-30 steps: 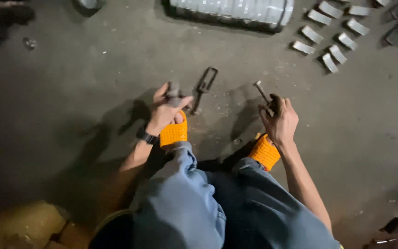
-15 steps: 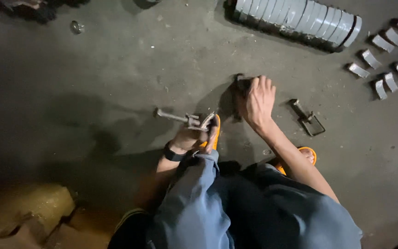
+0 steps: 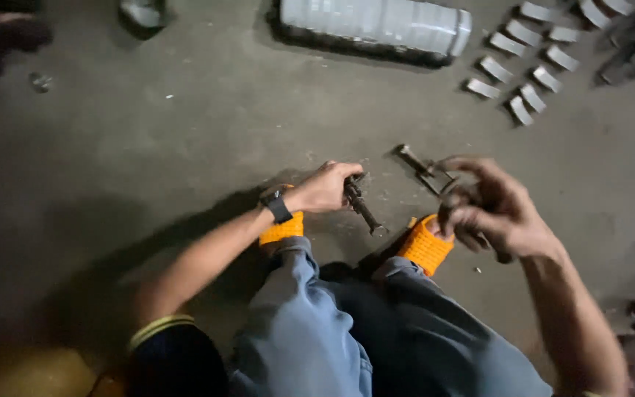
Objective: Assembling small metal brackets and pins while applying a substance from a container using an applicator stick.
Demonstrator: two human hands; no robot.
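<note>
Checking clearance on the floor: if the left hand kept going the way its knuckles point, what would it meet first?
Probably the metal clamp lying on the floor, just beyond the left hand; depth is unclear.

The left hand [image 3: 326,187] rose off the floor, gripping a dark metal rod [image 3: 361,206] angled down toward the concrete. The right hand [image 3: 490,209] withdrew from the floor ahead and lifted, blurred, above the right orange sandal [image 3: 425,246], beside the metal clamp [image 3: 424,169].
</note>
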